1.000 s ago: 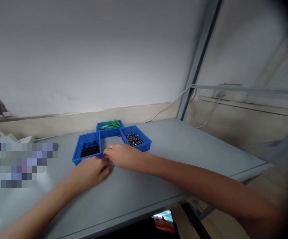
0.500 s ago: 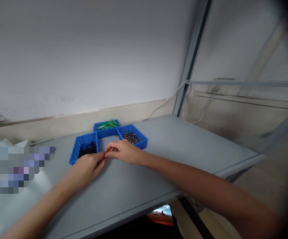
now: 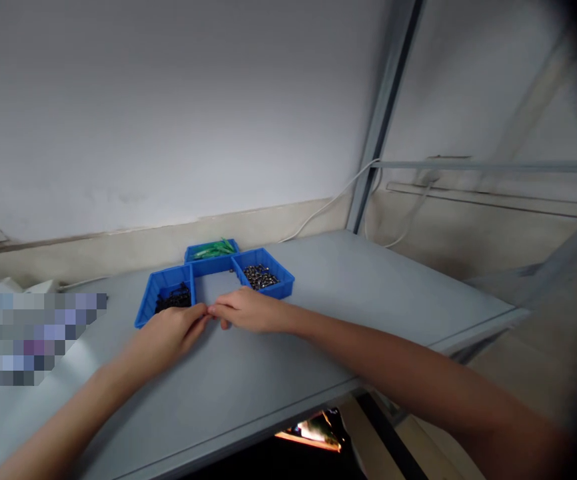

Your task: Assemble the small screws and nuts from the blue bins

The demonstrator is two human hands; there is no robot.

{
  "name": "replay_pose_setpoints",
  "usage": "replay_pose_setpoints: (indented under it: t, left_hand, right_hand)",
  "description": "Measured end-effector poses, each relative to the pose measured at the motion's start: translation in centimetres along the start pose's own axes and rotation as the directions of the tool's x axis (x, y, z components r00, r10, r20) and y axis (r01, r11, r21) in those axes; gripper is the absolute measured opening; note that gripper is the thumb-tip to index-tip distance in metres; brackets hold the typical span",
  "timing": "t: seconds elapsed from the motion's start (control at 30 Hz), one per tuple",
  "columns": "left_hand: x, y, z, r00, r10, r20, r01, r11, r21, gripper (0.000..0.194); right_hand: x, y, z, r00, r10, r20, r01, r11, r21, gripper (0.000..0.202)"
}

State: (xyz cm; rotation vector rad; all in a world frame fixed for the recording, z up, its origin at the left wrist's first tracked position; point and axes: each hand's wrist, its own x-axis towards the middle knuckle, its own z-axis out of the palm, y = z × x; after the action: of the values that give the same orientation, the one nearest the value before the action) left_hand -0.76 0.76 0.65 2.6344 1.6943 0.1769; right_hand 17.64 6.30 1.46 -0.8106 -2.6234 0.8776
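My left hand (image 3: 171, 333) and my right hand (image 3: 246, 310) meet at their fingertips over the grey table, in front of the blue bins. Both are closed in a pinch. Whatever lies between the fingers is too small and hidden to name. Just beyond my left hand is a blue bin (image 3: 147, 293) with small black parts (image 3: 176, 298) in it. Behind my right hand stands another blue bin (image 3: 284, 285) holding many small shiny metal pieces (image 3: 260, 276). A third blue bin (image 3: 212, 265) at the back contains green slender pieces (image 3: 214, 249).
The grey table (image 3: 348, 287) runs back to the wall. A metal post (image 3: 368, 180) rises at its back right corner, with a white cable (image 3: 313, 217) beside it. A blurred-out patch (image 3: 38, 340) covers something at left. Under the front edge a lit screen (image 3: 318, 430) shows.
My right hand's fingers have shifted slightly down and changed their pose, with one fingertip now showing lower. The hands still meet at the fingertips. The screen below shows a different picture.
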Motion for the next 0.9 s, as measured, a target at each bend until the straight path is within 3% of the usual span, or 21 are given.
replay_pose_setpoints:
  t: [0.17,0.3,0.47,0.6,0.73,0.83,0.9]
  left_hand:
    - [0.0,0.2,-0.2,0.998,0.034,0.046,-0.034,0.999,0.010,0.032]
    - [-0.1,0.3,-0.1,0.994,0.071,0.085,-0.076,0.995,0.057,0.033]
    - [-0.2,0.3,-0.1,0.995,0.068,0.076,-0.073,0.995,0.070,0.034]
    - [-0.2,0.1,-0.1,0.998,0.037,0.059,-0.043,0.994,0.103,0.033]
    - [-0.2,0.0,-0.3,1.000,-0.017,0.008,0.016,0.990,0.138,0.032]
    - [-0.3,0.2,-0.6,0.998,-0.053,-0.038,0.058,0.991,0.125,0.030]
    - [-0.2,0.6,-0.9,0.996,-0.080,-0.042,0.084,0.990,0.111,0.029]
  right_hand:
    - [0.2,0.9,0.4,0.995,-0.055,0.083,0.058,0.998,-0.039,0.032]
    - [0.1,0.7,0.5,0.985,-0.021,0.174,0.019,1.000,0.017,0.024]
    - [-0.2,0.6,0.4,0.989,-0.017,0.148,0.011,0.999,0.042,0.012]
    - [-0.3,0.6,0.4,0.997,-0.013,0.073,0.008,0.998,0.062,0.013]
    - [-0.3,0.2,0.8,0.991,-0.090,-0.101,0.081,0.993,-0.088,0.020]
    - [-0.4,-0.1,1.0,0.935,-0.202,-0.291,0.156,0.973,-0.173,0.019]
    - [-0.6,0.0,1.1,0.857,-0.305,-0.416,0.231,0.948,-0.219,0.018]
